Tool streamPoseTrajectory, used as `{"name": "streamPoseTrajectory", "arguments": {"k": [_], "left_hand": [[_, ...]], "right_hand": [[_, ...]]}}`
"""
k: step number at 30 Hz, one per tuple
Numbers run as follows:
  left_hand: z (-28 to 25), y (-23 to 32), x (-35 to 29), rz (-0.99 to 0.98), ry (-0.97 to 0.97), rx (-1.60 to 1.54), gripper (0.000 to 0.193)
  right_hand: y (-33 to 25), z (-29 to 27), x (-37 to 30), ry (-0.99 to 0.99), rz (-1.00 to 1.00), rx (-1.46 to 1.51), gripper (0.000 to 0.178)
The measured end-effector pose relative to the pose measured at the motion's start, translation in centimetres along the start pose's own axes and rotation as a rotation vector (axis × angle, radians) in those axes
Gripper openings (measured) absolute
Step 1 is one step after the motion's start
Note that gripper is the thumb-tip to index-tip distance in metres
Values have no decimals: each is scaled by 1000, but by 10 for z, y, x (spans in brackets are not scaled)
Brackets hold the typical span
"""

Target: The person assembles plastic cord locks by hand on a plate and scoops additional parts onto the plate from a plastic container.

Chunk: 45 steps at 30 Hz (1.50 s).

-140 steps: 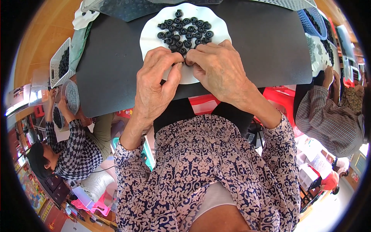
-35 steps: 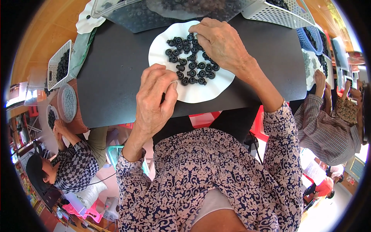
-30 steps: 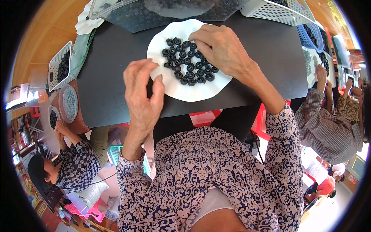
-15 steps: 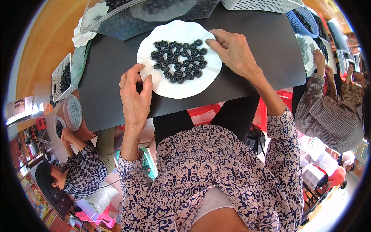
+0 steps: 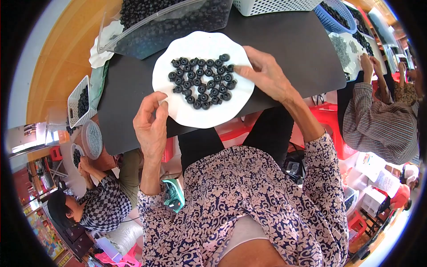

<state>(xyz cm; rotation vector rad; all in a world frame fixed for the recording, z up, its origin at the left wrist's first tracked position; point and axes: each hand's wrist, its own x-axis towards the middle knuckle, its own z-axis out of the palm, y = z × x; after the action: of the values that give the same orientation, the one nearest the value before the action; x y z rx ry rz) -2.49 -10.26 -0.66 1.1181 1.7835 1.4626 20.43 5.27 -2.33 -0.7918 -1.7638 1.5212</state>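
Observation:
A white plate with a wavy rim sits at the table's near edge, its front part reaching past that edge. On it lie several small round black parts with ringed tops, in a loose cluster. My right hand grips the plate's right rim, thumb on top, the other fingers partly hidden by the plate. At the left rim, my left hand has its thumb and forefinger closed at the plate's edge.
A clear bin full of black parts stands at the back left of the dark table. Behind are a white basket and a blue basket. Co-workers sit left and right. A white basket stands at the left.
The plate, with both hands at its rim, now sits closer to me and overhangs the near edge. My left thumb and forefinger have come closer together. The whole view has shifted slightly.

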Motion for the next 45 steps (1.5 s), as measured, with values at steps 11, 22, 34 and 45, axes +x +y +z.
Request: {"name": "streamPoseTrajectory", "arguments": {"k": [11, 22, 34, 45], "left_hand": [[29, 31, 2, 94, -158, -297, 22], [44, -17, 21, 164, -203, -279, 26], [52, -34, 4, 95, -251, -160, 22], [51, -26, 5, 78, -240, -75, 23]], "right_hand": [[-23, -14, -36, 156, 188, 486, 40], [-89, -153, 44, 577, -162, 156, 12], [-74, -246, 121, 994, -289, -871, 37], [-63, -221, 81, 605, -228, 447, 12]]}}
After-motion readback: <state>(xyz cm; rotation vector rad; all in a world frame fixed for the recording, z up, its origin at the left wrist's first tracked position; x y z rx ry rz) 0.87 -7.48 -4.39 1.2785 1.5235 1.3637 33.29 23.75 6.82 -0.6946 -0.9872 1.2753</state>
